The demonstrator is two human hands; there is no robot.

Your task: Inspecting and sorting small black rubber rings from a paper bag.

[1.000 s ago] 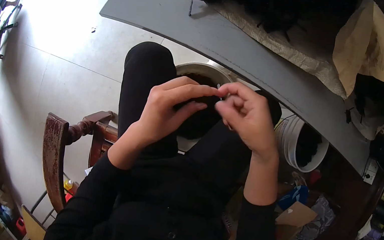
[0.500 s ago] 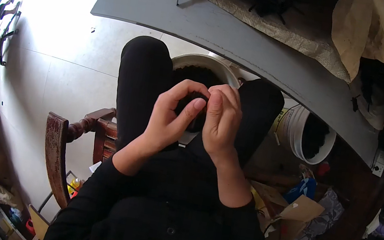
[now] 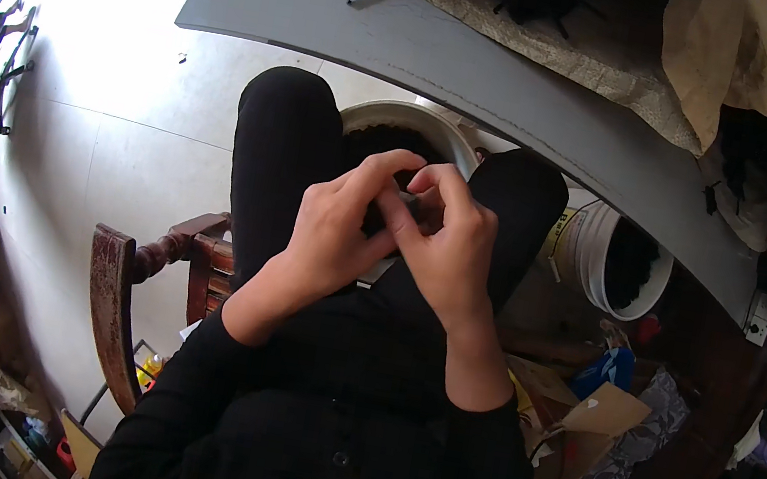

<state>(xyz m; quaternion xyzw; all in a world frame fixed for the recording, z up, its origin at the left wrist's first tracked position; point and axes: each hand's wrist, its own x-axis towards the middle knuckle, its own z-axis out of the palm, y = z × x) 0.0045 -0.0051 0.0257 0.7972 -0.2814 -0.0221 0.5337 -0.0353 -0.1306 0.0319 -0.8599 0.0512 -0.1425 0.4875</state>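
Observation:
My left hand (image 3: 336, 221) and my right hand (image 3: 454, 251) meet above my lap, with curled fingers and thumbs close together. Both are closed in a pinch. Something dark shows in the gap between them, but it blends with the black behind it and I cannot make out what they hold. Just beyond the fingertips, between my knees, stands a pale bucket (image 3: 464, 141) with loose black material (image 3: 390, 142) inside. My hands hide its near part.
A grey tabletop (image 3: 337, 29) crosses ahead, bearing a woven sack (image 3: 576, 59) and black pieces. At right, another white bucket (image 3: 596, 255) lies tilted, with black material inside. Cardboard (image 3: 602, 418) and bags lie below it. A wooden chair arm (image 3: 107, 285) stands at left.
The fingers have shifted: the right hand has turned, its thumb now reaching across toward the left hand. The left thumb, visible before, is now mostly covered. The buckets have stayed put.

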